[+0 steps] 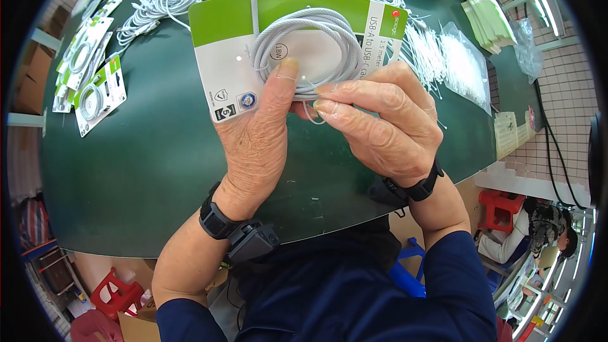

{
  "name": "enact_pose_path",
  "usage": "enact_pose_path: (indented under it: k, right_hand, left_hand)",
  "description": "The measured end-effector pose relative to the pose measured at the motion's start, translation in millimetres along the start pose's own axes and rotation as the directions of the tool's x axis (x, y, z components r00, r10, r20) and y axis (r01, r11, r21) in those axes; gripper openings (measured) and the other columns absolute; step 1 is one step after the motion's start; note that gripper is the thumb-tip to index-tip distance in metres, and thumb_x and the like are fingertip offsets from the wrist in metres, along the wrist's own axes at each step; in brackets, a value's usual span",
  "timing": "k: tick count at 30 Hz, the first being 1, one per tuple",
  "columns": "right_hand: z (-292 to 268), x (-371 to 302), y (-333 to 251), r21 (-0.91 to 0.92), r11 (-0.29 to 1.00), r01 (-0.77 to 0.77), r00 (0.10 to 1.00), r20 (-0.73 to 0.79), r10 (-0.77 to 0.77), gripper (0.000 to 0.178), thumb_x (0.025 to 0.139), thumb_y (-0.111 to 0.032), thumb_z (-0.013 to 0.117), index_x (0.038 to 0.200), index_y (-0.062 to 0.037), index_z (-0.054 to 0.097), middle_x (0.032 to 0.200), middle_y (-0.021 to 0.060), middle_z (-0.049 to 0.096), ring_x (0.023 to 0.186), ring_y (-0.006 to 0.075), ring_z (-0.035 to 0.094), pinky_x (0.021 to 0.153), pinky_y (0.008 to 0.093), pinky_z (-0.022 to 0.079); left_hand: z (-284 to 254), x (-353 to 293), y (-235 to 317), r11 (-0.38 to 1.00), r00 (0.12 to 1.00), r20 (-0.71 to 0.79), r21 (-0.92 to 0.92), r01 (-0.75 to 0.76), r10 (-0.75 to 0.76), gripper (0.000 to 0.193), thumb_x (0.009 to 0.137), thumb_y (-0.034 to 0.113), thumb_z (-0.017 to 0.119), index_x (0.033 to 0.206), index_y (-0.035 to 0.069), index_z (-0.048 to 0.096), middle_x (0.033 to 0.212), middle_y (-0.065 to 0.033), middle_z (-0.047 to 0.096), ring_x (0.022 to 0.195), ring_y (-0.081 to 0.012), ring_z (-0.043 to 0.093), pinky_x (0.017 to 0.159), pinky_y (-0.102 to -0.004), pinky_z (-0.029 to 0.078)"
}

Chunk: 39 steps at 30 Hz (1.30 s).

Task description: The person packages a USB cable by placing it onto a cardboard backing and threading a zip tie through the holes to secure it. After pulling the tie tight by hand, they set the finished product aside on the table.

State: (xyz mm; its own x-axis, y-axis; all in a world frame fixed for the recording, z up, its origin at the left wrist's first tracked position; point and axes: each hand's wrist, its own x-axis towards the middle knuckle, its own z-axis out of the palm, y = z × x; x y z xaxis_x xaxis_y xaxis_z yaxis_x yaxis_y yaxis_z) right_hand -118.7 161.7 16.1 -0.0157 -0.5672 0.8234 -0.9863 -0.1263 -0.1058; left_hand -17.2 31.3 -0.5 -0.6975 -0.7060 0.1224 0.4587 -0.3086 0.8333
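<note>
My left hand (256,130) grips a green-and-white cardboard packaging card (218,57), thumb in front and fingers behind. A light grey braided cable (347,41) lies coiled against the card's face, under that thumb, and one length runs up past the top edge. At the coil's lower side, my right hand (392,123) pinches a thin white cable tie (310,116) between thumb and forefinger. The tie forms a small loop hanging below the card's edge. Whether its end is threaded is too small to tell.
Bundles of grey cables (174,0) are heaped along the far side of the green table (126,183). Carded cables (95,98) lie at left. Loose white ties (424,47), a bag of ties (465,66) and stacked green-white cards (487,22) lie at right. Another person (544,228) sits beyond.
</note>
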Motion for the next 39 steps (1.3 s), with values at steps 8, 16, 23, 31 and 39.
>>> enact_pose_path:
  k: [8, 16, 23, 31, 39]
  right_hand:
    - [7.6, 0.3, 8.9, -0.02, 0.994, 0.103, 0.992, -0.073, -0.105, 0.035, 0.061, -0.006, 0.08, 0.096, -0.0075, 0.076, 0.092, 0.0047, 0.073, 0.07, 0.0186, 0.062, 0.057, 0.026, 0.051]
    - [10.3, 1.7, 3.7, 0.079, 0.994, -0.078, 0.997, -0.017, 0.08, 0.032, 0.071, 0.007, 0.08, 0.098, -0.0072, 0.073, 0.098, 0.0083, 0.074, 0.071, 0.0201, 0.066, 0.058, 0.028, 0.053]
    - [12.2, -5.0, -2.0, 0.075, 0.978, -0.192, 0.981, 0.007, 0.192, 0.014, 0.078, -0.004, 0.071, 0.091, -0.0041, 0.069, 0.089, 0.0087, 0.071, 0.067, 0.0206, 0.07, 0.053, 0.0305, 0.055]
    - [24.5, -9.7, -8.8, -0.145, 0.989, -0.039, 0.999, -0.017, 0.037, 0.01, 0.076, -0.01, 0.064, 0.082, -0.0057, 0.057, 0.08, 0.0063, 0.055, 0.06, 0.0207, 0.06, 0.047, 0.0347, 0.048]
    - [45.7, -18.5, -1.3, 0.036, 0.978, -0.206, 0.978, 0.027, 0.205, 0.018, 0.074, -0.012, 0.07, 0.079, -0.005, 0.054, 0.086, 0.0115, 0.057, 0.066, 0.032, 0.063, 0.055, 0.0443, 0.051]
  left_hand:
    - [0.5, -2.8, -1.1, 1.0, 1.0, -0.01, -0.005, -0.018, 0.018, 0.023, 0.093, 0.006, 0.07, 0.112, -0.003, 0.06, 0.093, -0.0089, 0.067, 0.068, -0.0134, 0.064, 0.053, -0.0247, 0.053]
    - [-3.8, -6.6, -1.0, 0.987, 0.997, 0.011, 0.138, -0.079, 0.078, 0.019, 0.091, 0.005, 0.07, 0.108, -0.003, 0.065, 0.095, -0.0083, 0.069, 0.068, -0.0122, 0.064, 0.055, -0.0253, 0.052]
    - [-7.3, -6.2, -11.6, 0.884, 0.995, 0.028, 0.455, -0.102, 0.1, 0.02, 0.095, 0.009, 0.065, 0.111, -0.002, 0.067, 0.106, -0.0072, 0.07, 0.094, -0.0155, 0.066, 0.08, -0.0301, 0.052]
    - [-44.9, 5.4, -45.0, 0.971, 1.0, 0.001, 0.24, -0.002, 0.002, 0.03, 0.1, 0.013, 0.061, 0.124, -0.005, 0.06, 0.121, -0.01, 0.065, 0.106, -0.0194, 0.063, 0.095, -0.0328, 0.05]
    - [-37.1, 14.6, -37.9, 0.866, 0.935, 0.286, 0.388, -0.315, 0.212, 0.026, 0.1, 0.011, 0.057, 0.124, 0.001, 0.062, 0.115, -0.0089, 0.067, 0.096, -0.0198, 0.065, 0.08, -0.0319, 0.052]
